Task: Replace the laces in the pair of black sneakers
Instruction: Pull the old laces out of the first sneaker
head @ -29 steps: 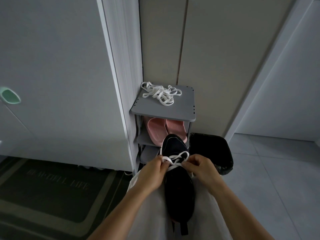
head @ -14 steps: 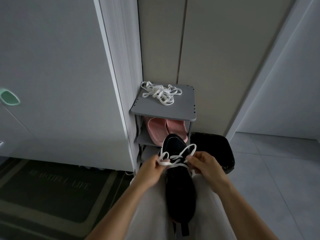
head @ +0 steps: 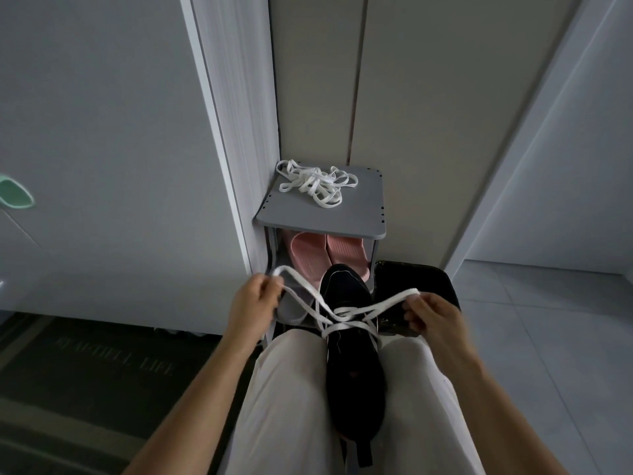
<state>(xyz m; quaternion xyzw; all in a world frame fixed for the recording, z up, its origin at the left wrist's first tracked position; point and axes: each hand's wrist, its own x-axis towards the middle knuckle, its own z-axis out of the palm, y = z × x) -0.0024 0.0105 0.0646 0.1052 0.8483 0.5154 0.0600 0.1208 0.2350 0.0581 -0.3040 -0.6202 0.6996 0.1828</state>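
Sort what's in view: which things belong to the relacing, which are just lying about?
Job: black sneaker, white lace in left hand and right hand, loose laces on rack top.
Lying about: pink slippers, grey shoe, black bin, doormat.

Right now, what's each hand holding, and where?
The white lace on the black sneaker: left hand pinches the stretch drawn out left, right hand the stretch drawn out right. Sneaker lies between the thighs, unheld.

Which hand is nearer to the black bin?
Right. The right hand pinches the white lace just in front of the black bin; the left hand is beyond the black sneaker, by the shoe rack.
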